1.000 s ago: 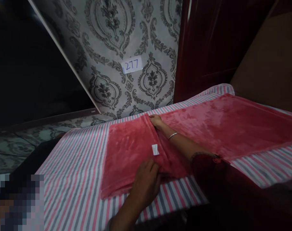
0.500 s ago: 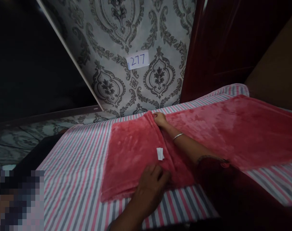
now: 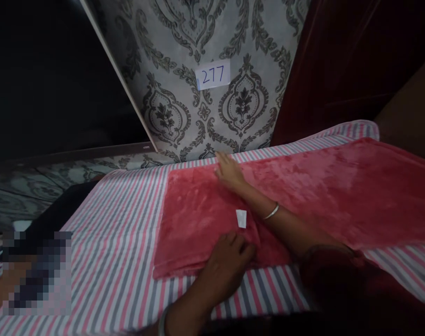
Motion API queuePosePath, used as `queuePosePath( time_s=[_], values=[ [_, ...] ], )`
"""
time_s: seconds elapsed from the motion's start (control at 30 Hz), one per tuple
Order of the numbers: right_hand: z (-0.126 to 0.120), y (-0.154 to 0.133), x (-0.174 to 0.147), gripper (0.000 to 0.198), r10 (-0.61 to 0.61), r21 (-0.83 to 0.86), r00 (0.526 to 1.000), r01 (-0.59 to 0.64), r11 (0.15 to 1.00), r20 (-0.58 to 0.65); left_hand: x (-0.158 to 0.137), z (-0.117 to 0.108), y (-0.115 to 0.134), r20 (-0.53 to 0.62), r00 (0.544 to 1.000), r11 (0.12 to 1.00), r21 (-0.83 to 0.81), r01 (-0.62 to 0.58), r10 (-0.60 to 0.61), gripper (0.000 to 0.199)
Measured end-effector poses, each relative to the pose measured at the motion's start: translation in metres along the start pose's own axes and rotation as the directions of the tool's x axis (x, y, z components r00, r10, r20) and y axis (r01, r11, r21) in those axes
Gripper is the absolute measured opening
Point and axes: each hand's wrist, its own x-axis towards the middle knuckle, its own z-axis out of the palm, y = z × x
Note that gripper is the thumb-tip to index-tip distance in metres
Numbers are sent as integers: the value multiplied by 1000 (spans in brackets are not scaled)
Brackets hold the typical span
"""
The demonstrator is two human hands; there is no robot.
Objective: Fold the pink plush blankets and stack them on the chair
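A red plush blanket (image 3: 194,210) lies on a bed, its left part folded over into layers, with a small white tag (image 3: 241,219) near the fold. My right hand (image 3: 230,173) rests at the far edge of the folded part, fingers stretched out and pointing at the wall. Nothing is gripped in it. On the near edge of the same folded part is my left hand (image 3: 226,261), fingers loosely bent and thumb apart, touching the top layer. Its fingertips are partly hidden against the cloth.
A striped sheet (image 3: 121,233) in pink, grey and white covers the bed. Behind it is a patterned wall with a paper card (image 3: 213,74) reading 277. A large dark screen (image 3: 58,84) stands at left, a dark red wooden panel (image 3: 324,79) at right.
My right hand has let go of the fold at the far edge and flattened over it. The raised fold now lies flatter. My left hand stays at the near edge; the view has shifted slightly.
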Motion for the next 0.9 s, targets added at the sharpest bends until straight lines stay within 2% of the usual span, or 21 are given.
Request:
queuePosePath(
  time_s=[0.07, 0.13, 0.23, 0.3, 0.37, 0.43, 0.53, 0.6, 0.67, 0.7, 0.73, 0.83, 0.9],
  values=[
    [10, -9, -13, 65, -37, -75, 991, 47, 996, 130, 0, 1, 0, -2, 1000, 1000, -4, -8, 8, 22],
    [20, -9, -24, 67, 19, -139, 973, 13, 990, 229, -1, 0, 3, 2, 1000, 1000, -8, -2, 2, 24],
    [29, -2, -32, 69, 82, -198, 960, -28, 980, 267, -4, -9, 9, 14, 1000, 999, -42, 16, -16, 27],
    [30, 2, -32, 69, 78, -211, 963, -23, 977, 258, -5, -22, 8, 41, 999, 988, -150, 33, -27, 22],
    [30, 3, -32, 69, 72, -212, 963, -16, 977, 258, 1, -40, -8, 42, 997, 952, -298, 68, -58, 18],
    [30, 3, -32, 69, 68, -214, 964, -12, 977, 258, 14, -59, -44, -22, 987, 919, -369, 138, -157, 28],
    [30, 2, -33, 68, 58, -212, 966, -3, 977, 253, 42, -74, -120, -138, 916, 910, -237, 340, -378, 39],
    [30, 2, -34, 67, 57, -204, 966, -4, 979, 251, 57, -69, -165, -139, 813, 825, -93, 557, -565, 48],
    [30, 2, -34, 67, 75, -198, 965, -25, 980, 250, 63, -55, -192, -65, 691, 689, 58, 722, -719, 62],
    [30, 1, -34, 67, 88, -198, 964, -38, 980, 251, 62, -46, -199, -26, 657, 650, 119, 751, -754, 66],
    [29, 0, -34, 68, 99, -202, 962, -47, 978, 254, 60, -37, -202, 2, 642, 633, 167, 756, -767, 68],
    [29, -2, -33, 70, 118, -235, 956, -54, 970, 269, 50, -16, -199, 41, 646, 635, 244, 733, -762, 69],
    [29, -1, -34, 70, 129, -262, 949, -51, 964, 288, 46, -12, -197, 45, 639, 625, 269, 733, -768, 68]
  ],
)
